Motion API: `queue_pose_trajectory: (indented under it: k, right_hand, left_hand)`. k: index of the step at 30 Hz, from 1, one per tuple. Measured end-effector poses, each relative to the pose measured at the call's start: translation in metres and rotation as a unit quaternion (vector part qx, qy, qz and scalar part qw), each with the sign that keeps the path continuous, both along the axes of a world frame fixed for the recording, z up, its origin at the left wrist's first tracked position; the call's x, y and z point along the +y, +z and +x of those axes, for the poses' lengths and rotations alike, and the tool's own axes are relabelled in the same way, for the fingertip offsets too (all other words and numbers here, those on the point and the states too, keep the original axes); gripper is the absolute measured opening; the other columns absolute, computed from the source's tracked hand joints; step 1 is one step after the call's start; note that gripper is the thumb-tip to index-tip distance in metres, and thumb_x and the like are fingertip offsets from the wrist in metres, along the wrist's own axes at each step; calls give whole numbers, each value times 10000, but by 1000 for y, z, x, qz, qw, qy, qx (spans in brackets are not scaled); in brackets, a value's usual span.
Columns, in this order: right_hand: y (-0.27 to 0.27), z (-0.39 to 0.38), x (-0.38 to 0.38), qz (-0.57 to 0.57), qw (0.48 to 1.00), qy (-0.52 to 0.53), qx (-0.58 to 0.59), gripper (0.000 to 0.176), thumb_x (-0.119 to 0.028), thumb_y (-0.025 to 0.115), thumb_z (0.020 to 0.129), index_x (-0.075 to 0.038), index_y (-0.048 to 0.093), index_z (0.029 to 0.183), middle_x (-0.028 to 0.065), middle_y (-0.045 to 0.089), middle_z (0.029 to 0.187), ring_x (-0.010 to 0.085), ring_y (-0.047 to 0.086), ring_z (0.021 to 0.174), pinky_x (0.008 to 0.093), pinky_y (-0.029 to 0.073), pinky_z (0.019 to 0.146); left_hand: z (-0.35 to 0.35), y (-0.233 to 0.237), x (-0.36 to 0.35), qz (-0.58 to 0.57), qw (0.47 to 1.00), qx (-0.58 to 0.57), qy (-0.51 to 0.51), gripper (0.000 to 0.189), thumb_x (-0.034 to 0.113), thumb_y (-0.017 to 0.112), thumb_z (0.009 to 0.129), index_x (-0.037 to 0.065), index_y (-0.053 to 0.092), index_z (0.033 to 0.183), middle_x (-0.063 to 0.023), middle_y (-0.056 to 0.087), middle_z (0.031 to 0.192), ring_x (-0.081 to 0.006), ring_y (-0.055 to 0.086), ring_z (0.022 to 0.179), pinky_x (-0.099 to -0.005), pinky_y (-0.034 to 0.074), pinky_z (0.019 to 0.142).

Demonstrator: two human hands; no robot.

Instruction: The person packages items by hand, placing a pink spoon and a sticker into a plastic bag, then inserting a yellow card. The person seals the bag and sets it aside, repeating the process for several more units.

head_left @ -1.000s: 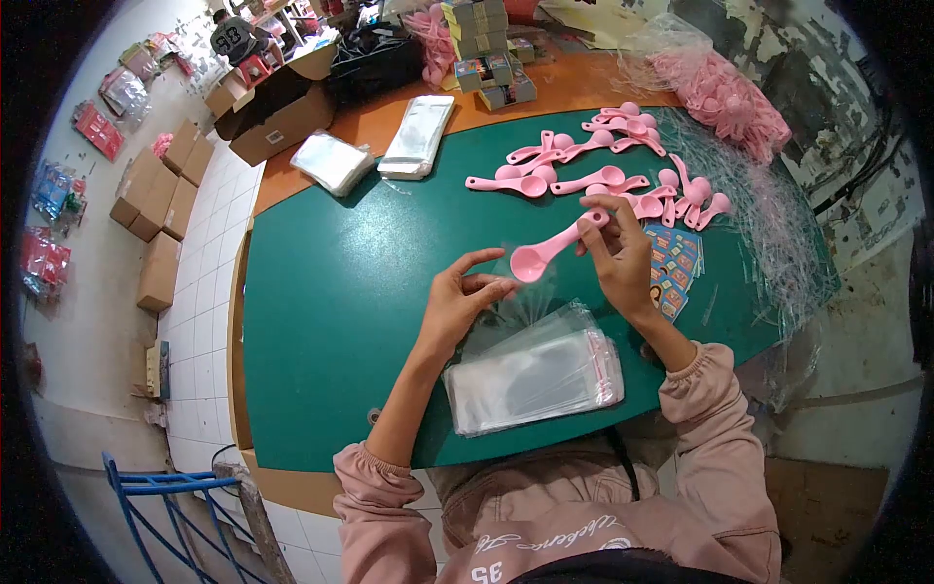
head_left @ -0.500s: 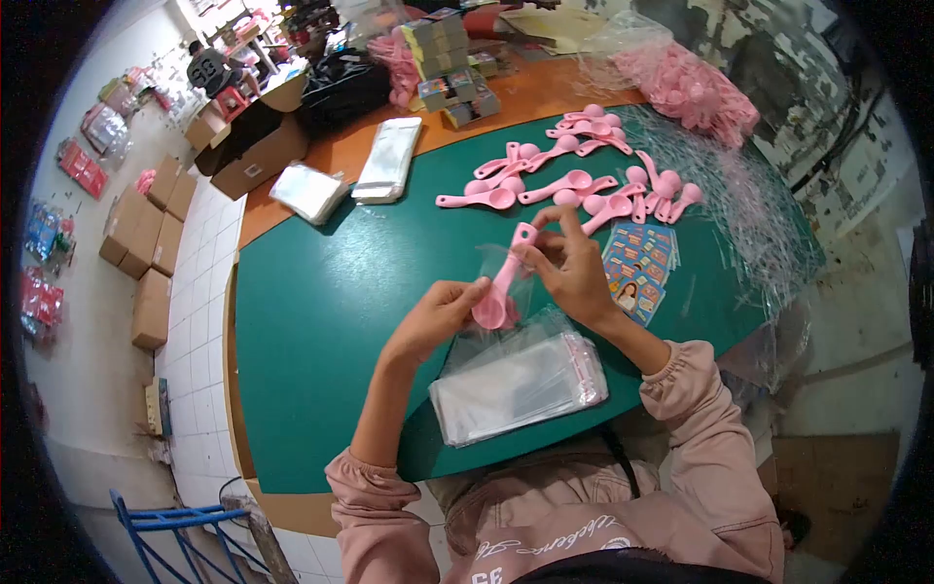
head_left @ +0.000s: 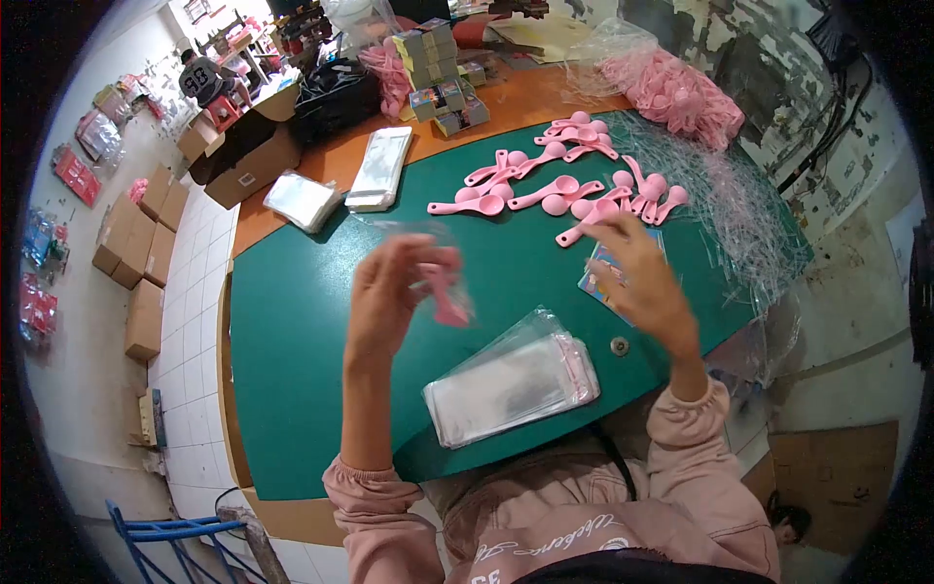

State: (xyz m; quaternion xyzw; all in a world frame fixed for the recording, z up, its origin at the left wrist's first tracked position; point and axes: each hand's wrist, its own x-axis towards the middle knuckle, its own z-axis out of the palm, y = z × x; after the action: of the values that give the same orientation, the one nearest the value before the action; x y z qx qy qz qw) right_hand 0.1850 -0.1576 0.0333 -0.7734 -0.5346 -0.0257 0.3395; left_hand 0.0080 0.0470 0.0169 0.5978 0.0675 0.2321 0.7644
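My left hand (head_left: pixel 389 287) is closed on a pink spoon (head_left: pixel 449 304) inside a clear bag, raised over the green table (head_left: pixel 292 389). My right hand (head_left: pixel 642 282), fingers apart and holding nothing, hovers above the printed cards (head_left: pixel 605 282), partly covering them. Several loose pink spoons (head_left: pixel 559 190) lie beyond it. A stack of clear bags (head_left: pixel 506 384) with a pink-marked edge rests near the front of the table. Just right of that stack is a small round object (head_left: pixel 620 346).
Two bundles of clear bags (head_left: pixel 381 167) lie at the back left. Card stacks (head_left: pixel 428 58), a black bag (head_left: pixel 336 97) and a bag of pink spoons (head_left: pixel 681 97) stand behind. Clear shreds (head_left: pixel 749 224) cover the right edge. A person (head_left: pixel 202 80) sits far left.
My left hand has moved left and up with the bagged spoon. My right hand has let go of the spoon and moved right, over the cards. The small round object now shows.
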Motion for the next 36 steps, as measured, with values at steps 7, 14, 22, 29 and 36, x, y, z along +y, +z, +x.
queue_pose_trajectory:
  k: [7,14,22,29,36]
  right_hand:
    - [-56,38,-50,-70,990,-99,68,317,-150,632,715,-8,552,986,165,532,913,318,545,862,377,436,738]
    - [-25,48,-10,-34,986,-126,-101,208,-69,542,781,9,539,973,168,578,899,305,572,846,359,454,733]
    - [2,27,73,72,968,158,183,279,-26,542,808,-31,574,1086,66,605,989,112,568,883,239,461,774]
    - [-3,29,77,-27,967,231,108,308,8,552,761,-63,617,1053,77,622,938,142,573,862,260,460,766]
    - [-13,10,84,-45,954,265,129,269,-80,594,720,-78,633,986,122,622,826,248,595,751,326,463,696]
  left_hand:
    - [-3,2,3,11,997,67,21,317,289,423,925,24,561,1031,-159,636,909,-197,634,818,-308,530,696]
    - [11,0,8,128,964,224,-55,348,302,442,918,1,584,1020,-141,637,934,-157,622,811,-268,504,714]
    - [19,-17,13,85,971,224,-29,306,257,496,901,-4,608,1014,-54,634,883,-97,585,789,-237,475,735]
    - [21,-19,14,103,966,234,-32,324,258,509,893,-32,595,1011,-72,630,870,-129,607,783,-265,495,737]
    - [29,-36,9,190,961,194,-41,297,232,587,843,-32,602,978,-74,638,774,-100,592,720,-245,476,640]
